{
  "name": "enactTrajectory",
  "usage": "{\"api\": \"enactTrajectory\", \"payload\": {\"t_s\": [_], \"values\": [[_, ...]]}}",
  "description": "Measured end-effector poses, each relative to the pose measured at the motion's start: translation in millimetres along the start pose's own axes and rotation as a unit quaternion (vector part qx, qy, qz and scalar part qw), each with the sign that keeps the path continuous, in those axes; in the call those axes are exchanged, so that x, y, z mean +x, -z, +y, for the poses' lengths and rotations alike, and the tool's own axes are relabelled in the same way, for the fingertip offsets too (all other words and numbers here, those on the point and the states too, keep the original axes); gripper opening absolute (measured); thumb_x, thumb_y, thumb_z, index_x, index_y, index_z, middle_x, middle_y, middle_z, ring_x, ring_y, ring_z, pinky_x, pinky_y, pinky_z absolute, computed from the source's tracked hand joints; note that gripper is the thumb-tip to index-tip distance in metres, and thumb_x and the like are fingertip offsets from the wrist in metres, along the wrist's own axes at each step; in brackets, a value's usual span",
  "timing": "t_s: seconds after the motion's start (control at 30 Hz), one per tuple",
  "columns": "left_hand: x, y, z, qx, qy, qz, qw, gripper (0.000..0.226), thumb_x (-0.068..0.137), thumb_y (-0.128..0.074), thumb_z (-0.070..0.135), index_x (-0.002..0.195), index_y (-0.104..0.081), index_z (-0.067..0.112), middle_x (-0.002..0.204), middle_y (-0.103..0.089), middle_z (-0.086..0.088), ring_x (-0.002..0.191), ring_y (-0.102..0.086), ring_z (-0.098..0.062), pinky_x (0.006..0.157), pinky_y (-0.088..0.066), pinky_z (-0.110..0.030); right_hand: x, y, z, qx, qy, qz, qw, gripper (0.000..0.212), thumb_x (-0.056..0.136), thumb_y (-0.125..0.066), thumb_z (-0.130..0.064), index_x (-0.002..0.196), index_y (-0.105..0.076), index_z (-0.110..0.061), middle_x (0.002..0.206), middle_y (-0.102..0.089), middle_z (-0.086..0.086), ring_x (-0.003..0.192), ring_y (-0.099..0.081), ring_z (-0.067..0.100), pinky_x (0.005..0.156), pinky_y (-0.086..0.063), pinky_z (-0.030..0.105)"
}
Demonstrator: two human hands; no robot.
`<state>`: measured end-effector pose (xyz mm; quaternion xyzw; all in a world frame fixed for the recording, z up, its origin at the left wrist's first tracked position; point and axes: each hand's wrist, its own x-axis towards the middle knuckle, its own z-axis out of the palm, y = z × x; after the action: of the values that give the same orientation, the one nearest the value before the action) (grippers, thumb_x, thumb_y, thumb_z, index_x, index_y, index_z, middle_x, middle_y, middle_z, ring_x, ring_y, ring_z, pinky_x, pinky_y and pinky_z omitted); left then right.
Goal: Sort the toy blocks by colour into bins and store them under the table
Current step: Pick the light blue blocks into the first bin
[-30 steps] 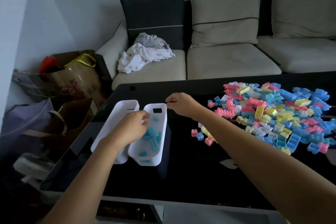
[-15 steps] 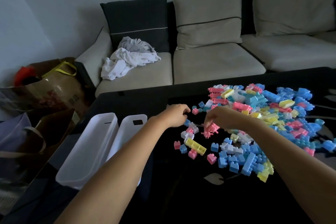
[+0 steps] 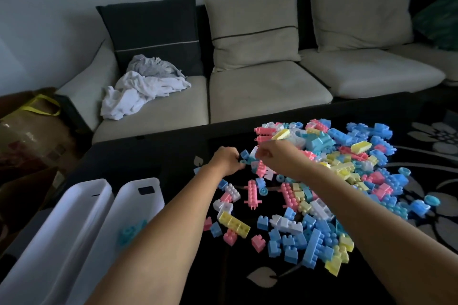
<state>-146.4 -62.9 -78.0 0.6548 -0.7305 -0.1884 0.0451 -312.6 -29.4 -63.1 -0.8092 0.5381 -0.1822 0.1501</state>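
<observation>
A black glossy table, patterned with pale flowers and leaves, is shown. A loose heap of pink, blue, yellow and white toy blocks is spread over its right half. A white bin and a second white bin, holding blue blocks, are set side by side at its left.

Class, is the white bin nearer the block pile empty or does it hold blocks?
Holds blocks: a few light blue blocks lie inside the white bin; the left forearm hides the rest.

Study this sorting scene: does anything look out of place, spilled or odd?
Nothing looks damaged. The toy blocks lie spilled in a mixed pink, blue, yellow and white heap across the black table, and crumpled cloths sit bunched on the sofa seat.
</observation>
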Motion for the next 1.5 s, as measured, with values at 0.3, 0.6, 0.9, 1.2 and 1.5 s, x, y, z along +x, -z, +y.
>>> {"api": "enactTrajectory", "payload": {"t_s": [0.3,0.6,0.9,1.2,1.5], "values": [[-4.7,-4.4,-6.8,0.015,0.053,-0.038,0.998,0.02,0.088,-0.056,0.012,0.105,-0.064,0.005,0.101,-0.068,-0.01,0.095,-0.065,-0.023,0.084,-0.052,-0.033,52.5,-27.7,-10.5,-0.173,-0.004,-0.121,0.977,0.028,0.093,-0.052,-0.021,0.117,-0.061,-0.009,0.11,-0.064,0.007,0.094,-0.062,0.018,0.08,-0.052,0.027],[-13.1,-2.1,-15.9,-0.02,0.095,-0.065,0.993,0.022,0.088,-0.057,0.009,0.107,-0.066,0.005,0.102,-0.066,-0.01,0.086,-0.06,-0.02,0.074,-0.048,-0.028,38.2,-35.1,0.5,-0.202,-0.011,-0.109,0.973,0.03,0.091,-0.053,-0.009,0.119,-0.062,-0.012,0.113,-0.064,0.007,0.097,-0.063,0.019,0.079,-0.053,0.026],[-2.7,-5.3,-6.4,-0.228,0.081,0.04,0.97,0.031,0.097,-0.038,0.002,0.11,-0.065,0.007,0.117,-0.06,-0.008,0.112,-0.056,-0.024,0.091,-0.044,-0.03,9.6,-2.3,23.8,-0.035,0.0,-0.007,0.999,0.051,0.08,-0.049,0.014,0.118,-0.061,-0.017,0.132,-0.05,0.002,0.112,-0.054,0.015,0.083,-0.051,0.022],[14.5,-32.0,-3.6,-0.089,0.044,0.043,0.994,0.024,0.093,-0.041,0.011,0.078,-0.056,-0.001,0.077,-0.059,-0.017,0.07,-0.059,-0.027,0.058,-0.038,-0.026,25.0,1.4,15.6,-0.077,0.033,-0.044,0.996,0.037,0.089,-0.051,-0.003,0.123,-0.059,-0.016,0.126,-0.059,0.003,0.105,-0.06,0.016,0.09,-0.052,0.029],[15.0,-31.7,-11.9,-0.033,-0.002,0.032,0.999,0.035,0.096,-0.049,0.028,0.119,-0.052,0.003,0.115,-0.058,-0.016,0.105,-0.055,-0.03,0.084,-0.043,-0.037,40.7,-14.5,20.9,-0.265,0.114,-0.151,0.945,0.051,0.088,-0.056,-0.001,0.132,-0.053,-0.026,0.125,-0.06,-0.003,0.109,-0.059,0.015,0.091,-0.05,0.026]]}}
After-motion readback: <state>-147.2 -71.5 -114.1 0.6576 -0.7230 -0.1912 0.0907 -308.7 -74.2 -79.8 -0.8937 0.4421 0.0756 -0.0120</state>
